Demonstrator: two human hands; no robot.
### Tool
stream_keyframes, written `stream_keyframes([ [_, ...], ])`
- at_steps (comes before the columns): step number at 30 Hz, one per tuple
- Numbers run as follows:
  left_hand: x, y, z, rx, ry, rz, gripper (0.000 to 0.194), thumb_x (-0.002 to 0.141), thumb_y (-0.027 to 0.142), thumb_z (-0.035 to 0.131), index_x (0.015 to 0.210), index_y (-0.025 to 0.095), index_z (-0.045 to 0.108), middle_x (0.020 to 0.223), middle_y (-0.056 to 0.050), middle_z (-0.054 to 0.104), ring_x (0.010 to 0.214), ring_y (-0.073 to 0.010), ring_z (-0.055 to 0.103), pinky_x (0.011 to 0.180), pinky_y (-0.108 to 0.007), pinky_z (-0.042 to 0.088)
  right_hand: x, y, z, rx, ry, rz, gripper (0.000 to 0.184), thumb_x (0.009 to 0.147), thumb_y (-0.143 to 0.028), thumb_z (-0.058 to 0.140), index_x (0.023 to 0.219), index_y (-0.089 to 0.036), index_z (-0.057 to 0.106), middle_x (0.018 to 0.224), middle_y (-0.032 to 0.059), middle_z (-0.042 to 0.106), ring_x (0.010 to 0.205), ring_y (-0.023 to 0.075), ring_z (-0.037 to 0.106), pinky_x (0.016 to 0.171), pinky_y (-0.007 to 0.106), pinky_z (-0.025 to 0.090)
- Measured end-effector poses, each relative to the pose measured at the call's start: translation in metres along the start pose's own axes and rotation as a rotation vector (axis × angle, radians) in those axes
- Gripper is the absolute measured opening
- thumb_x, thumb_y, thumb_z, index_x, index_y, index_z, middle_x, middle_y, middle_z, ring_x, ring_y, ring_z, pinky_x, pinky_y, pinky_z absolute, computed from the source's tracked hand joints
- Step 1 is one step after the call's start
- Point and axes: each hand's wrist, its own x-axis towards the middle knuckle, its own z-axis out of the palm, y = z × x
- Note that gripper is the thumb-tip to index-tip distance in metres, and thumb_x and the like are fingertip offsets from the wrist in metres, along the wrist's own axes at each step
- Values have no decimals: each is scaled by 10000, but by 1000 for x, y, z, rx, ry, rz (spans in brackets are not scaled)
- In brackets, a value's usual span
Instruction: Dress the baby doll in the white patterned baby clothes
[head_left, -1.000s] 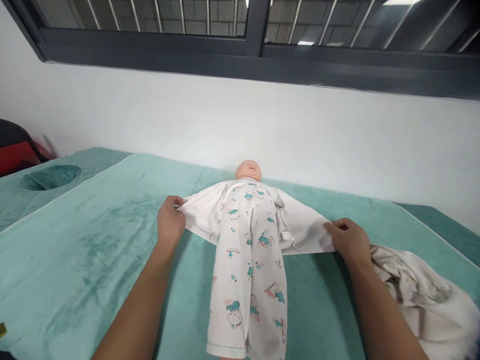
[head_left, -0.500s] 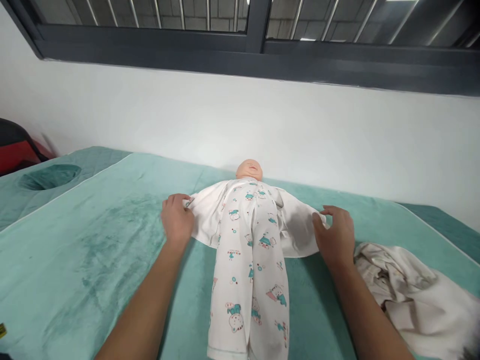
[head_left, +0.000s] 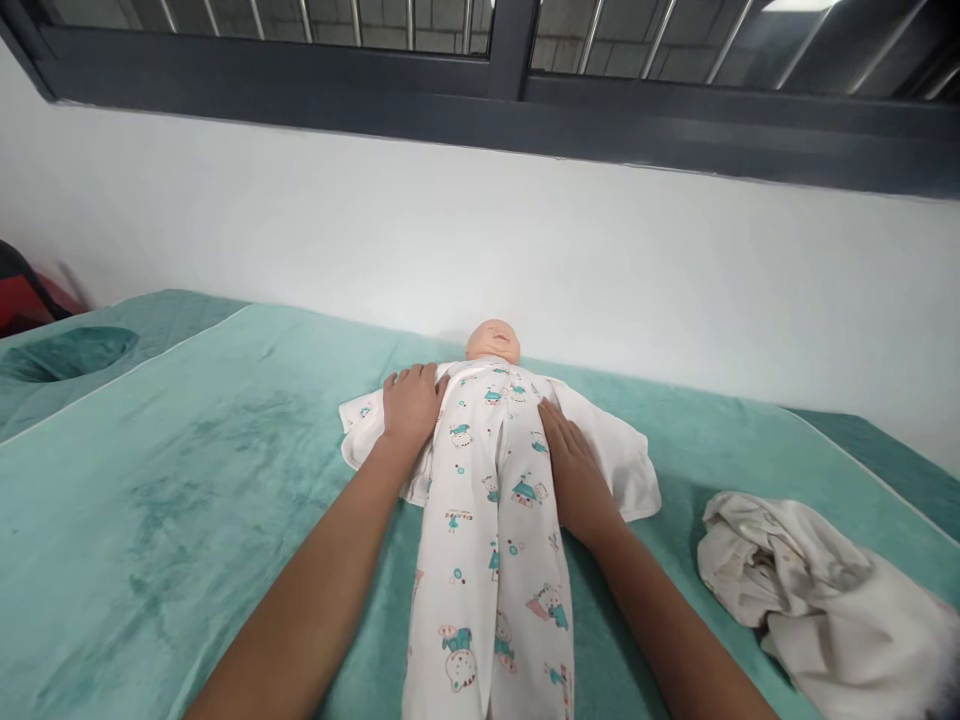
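Observation:
A baby doll lies on its back with its head toward the wall. White printed baby pants stretch over its front and toward me. Beneath them a white baby shirt spreads out to both sides. My left hand rests flat on the shirt's left side, fingers stretched out, thumb near the pants' edge. Along the right edge of the pants lies my right hand, its fingers straight and touching the cloth. Neither hand grips anything. The doll's body and limbs are hidden under the clothes.
A green cover is spread over the bed, with a round face hole at the left. A crumpled off-white cloth lies at the right. The white wall and a dark window frame stand behind.
Both hands have let go of the shirt's outer edges and moved inward, now lying flat by the sides of the pants. The view has shifted slightly.

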Motion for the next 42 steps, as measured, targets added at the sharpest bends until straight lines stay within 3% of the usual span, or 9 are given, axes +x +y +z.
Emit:
stream_keyframes([
  [3, 9, -1, -1, -1, -90, -80, 351, 944, 337, 336, 1060, 185, 631, 1054, -117, 681, 984, -285, 624, 858, -413, 444, -2, 2, 6, -104, -45, 25, 764, 924, -162, 351, 1549, -207, -87, 1609, 111, 143, 1487, 237, 121, 1161, 531, 250],
  [7, 20, -13, -3, -31, -141, -195, 313, 885, 300, 390, 988, 192, 665, 990, -122, 703, 930, -277, 648, 773, -366, 467, -3, 5, 9, -111, -80, 51, 768, 930, -185, 344, 1544, -220, -116, 1612, 113, 121, 1487, 245, 117, 1146, 536, 273],
  [15, 24, -35, -3, -130, -181, -324, 348, 854, 355, 411, 1063, 288, 682, 1044, -66, 726, 965, -272, 658, 737, -336, 471, 0, 17, 13, -40, 48, 113, 707, 920, -255, 400, 1547, -204, 76, 1582, 140, 228, 1468, 265, 199, 1136, 533, 296],
  [23, 20, -32, -1, -178, -174, -334, 420, 874, 492, 393, 1108, 277, 668, 1085, -90, 720, 994, -282, 652, 795, -361, 467, 35, 10, -2, -175, -27, 264, 623, 858, -160, 378, 1470, -105, 278, 1506, 145, 391, 1412, 253, 328, 1172, 514, 186],
  [26, 21, -34, -3, -203, -183, -331, 408, 872, 481, 403, 1118, 280, 660, 1086, -86, 721, 994, -286, 652, 797, -365, 465, 58, 12, -14, -163, -76, 362, 557, 805, -127, 393, 1359, -91, 441, 1246, 169, 626, 1233, 301, 523, 1102, 525, 279],
  [29, 22, -36, -5, -234, -203, -317, 378, 866, 430, 420, 1140, 301, 647, 1103, -62, 720, 1002, -278, 651, 796, -358, 465, 84, 1, -29, -20, -114, 424, 494, 792, -117, 396, 1264, -148, 541, 1164, 144, 667, 1098, 293, 600, 967, 437, 419],
  [33, 23, -37, -7, -256, -220, -305, 369, 870, 416, 413, 1134, 308, 648, 1098, -50, 722, 1004, -273, 650, 790, -351, 463, 123, -42, -33, 203, -163, 171, 411, 863, -188, 402, 1239, -219, 563, 1303, 58, 604, 1170, 224, 554, 958, 340, 435],
  [37, 24, -38, -7, -261, -227, -308, 371, 879, 442, 405, 1124, 314, 653, 1082, -49, 725, 997, -271, 652, 773, -340, 460, 165, -85, -9, 17, -470, -182, 356, 885, -196, 418, 1200, -177, 582, 1248, 98, 613, 1127, 233, 562, 881, 320, 453],
  [42, 24, -37, -8, -268, -235, -329, 360, 883, 443, 395, 1108, 317, 646, 1083, -44, 723, 976, -280, 655, 752, -353, 456, 202, -100, 18, -87, -648, -255, 218, 800, -142, 502, 961, -144, 650, 1068, 120, 661, 873, 217, 638, 671, 275, 451],
])
